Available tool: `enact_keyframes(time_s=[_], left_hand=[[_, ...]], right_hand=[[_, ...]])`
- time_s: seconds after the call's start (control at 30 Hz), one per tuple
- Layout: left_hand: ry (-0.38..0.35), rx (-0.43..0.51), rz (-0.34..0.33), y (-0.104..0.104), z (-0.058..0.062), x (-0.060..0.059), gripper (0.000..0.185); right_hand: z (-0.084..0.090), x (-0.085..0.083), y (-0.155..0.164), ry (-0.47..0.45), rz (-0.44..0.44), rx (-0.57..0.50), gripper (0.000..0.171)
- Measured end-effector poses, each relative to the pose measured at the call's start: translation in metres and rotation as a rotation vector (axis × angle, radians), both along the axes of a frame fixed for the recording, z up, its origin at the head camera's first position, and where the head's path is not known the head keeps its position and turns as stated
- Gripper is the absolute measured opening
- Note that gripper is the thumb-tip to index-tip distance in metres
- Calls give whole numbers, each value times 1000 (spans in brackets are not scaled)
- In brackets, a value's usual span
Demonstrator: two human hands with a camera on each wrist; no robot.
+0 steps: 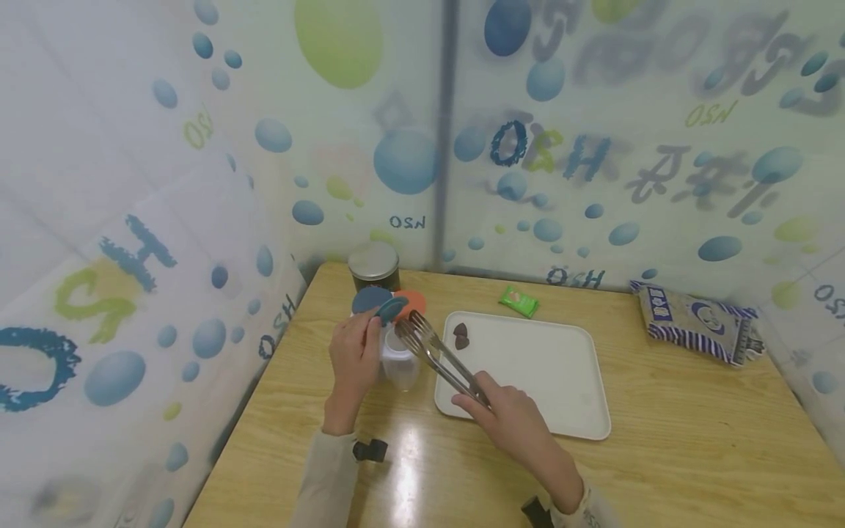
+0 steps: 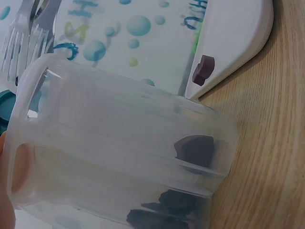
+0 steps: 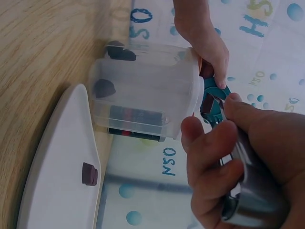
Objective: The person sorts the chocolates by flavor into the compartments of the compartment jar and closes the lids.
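My left hand [image 1: 354, 352] pinches a teal lid [image 1: 393, 311], held raised at the mouth of a clear plastic container [image 1: 401, 370]. Dark chunks [image 2: 195, 150] lie at the bottom of this container in the left wrist view. Metal tongs [image 1: 452, 361] with fork-like ends are gripped by my right hand [image 1: 518, 422]. Their tips hover over the container's mouth; whether they hold a piece is unclear. Blue [image 1: 371, 299] and orange [image 1: 412, 302] lids show beside the teal one. Dark brown pieces [image 1: 461, 336] sit on the white tray [image 1: 541, 378], right of the container.
Behind the container stands a round tin [image 1: 373, 265] with a silvery lid. A small green packet [image 1: 518, 301] lies beyond the tray. At the far right of the wooden table [image 1: 700, 433] rests a striped blue and beige bag [image 1: 700, 321]. Printed curtains enclose the table.
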State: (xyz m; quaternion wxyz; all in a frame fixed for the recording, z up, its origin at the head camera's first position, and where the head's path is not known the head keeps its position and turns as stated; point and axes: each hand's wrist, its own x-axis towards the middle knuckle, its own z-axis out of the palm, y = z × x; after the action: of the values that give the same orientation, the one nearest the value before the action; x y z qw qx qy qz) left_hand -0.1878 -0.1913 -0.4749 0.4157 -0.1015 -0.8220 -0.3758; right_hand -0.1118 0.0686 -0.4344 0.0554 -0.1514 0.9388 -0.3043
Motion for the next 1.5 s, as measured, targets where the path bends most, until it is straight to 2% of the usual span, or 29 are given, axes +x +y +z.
enact_keyframes(time_s=[0.23, 0.53, 0.63, 0.97, 1.3, 1.5], left_hand=[[5, 1, 2, 0, 0, 0, 19], [28, 2, 0, -1, 0, -1, 19], [36, -1, 2, -1, 0, -1, 18], [14, 1, 7, -2, 2, 0, 21], [29, -6, 10, -1, 0, -1, 20], [4, 5, -4, 0, 0, 0, 22]], right_hand=[[-1, -1, 0, 19, 2, 5, 29], [-4, -3, 13, -48, -81, -34, 40], [-6, -5, 20, -43, -98, -50, 43], [-26, -18, 44, -8, -174, -17, 44], [-52, -24, 48, -112, -200, 73, 45], [-63, -27, 50, -114, -202, 141, 43]])
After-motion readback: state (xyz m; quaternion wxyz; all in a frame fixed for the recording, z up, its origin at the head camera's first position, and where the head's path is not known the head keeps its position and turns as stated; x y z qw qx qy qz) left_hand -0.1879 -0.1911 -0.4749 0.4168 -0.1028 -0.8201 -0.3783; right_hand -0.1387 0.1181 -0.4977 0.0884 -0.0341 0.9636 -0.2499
